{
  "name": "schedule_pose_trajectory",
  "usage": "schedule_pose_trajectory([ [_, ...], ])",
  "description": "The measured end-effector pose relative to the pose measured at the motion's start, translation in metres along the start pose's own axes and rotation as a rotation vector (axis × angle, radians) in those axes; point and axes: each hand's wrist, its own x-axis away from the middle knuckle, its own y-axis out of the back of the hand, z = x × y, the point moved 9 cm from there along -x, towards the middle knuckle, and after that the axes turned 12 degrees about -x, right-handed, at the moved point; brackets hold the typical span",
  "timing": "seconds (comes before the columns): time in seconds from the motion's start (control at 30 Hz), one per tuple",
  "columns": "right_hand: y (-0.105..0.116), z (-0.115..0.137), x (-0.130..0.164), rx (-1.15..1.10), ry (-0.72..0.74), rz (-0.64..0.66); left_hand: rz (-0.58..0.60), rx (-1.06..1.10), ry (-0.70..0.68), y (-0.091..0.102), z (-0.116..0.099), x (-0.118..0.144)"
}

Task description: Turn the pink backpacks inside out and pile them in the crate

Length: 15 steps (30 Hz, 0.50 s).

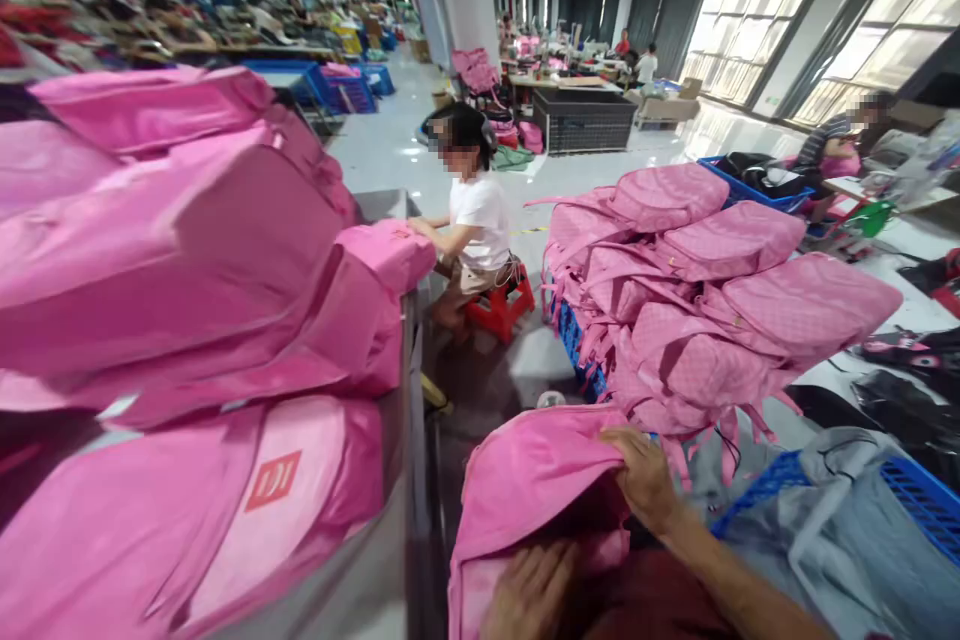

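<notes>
Here I'm mid-way opening the pink bag: my right hand is pinched shut on its top flap, my left hand lies flat, fingers apart, just below, so next I'd judge a steady pull.

Right hand reaches forward, fingers curled in pinching grip; left hand low, flat, fingers spread.

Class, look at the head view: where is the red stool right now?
The red stool stands on the floor at mid-frame, under a seated person in a white shirt, between the table of pink covers and the stacked pink backpacks.
</notes>
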Motion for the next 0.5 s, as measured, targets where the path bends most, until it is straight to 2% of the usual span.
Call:
schedule_pose_trajectory([
  [0.07, 0.011, -0.02, -0.005, 0.064, -0.048, -0.04, -0.152, -0.022, -0.004, 0.016, 0.011, -0.036],
  [0.1, 0.012, -0.03, -0.008, 0.079, -0.069, -0.034, -0.184, -0.043, 0.044, 0.02, 0.022, -0.058],
  [0.17, 0.003, -0.05, -0.013, 0.068, -0.096, 0.02, -0.165, -0.074, 0.176, 0.016, 0.05, -0.102],
  [0.23, -0.011, -0.068, -0.018, 0.039, -0.102, 0.078, -0.144, -0.071, 0.263, 0.003, 0.074, -0.137],
  [0.3, -0.025, -0.089, -0.026, 0.01, -0.114, 0.11, -0.199, -0.055, 0.273, -0.007, 0.092, -0.156],
  [0.37, -0.04, -0.112, -0.037, -0.038, -0.129, 0.13, -0.248, 0.001, 0.302, -0.017, 0.113, -0.16],
  [0.43, -0.062, -0.139, -0.054, -0.122, -0.169, 0.197, -0.179, 0.166, 0.413, -0.034, 0.143, -0.162],
  [0.5, -0.094, -0.173, -0.07, -0.238, -0.308, 0.321, 0.038, 0.407, 0.593, -0.062, 0.174, -0.166],
])
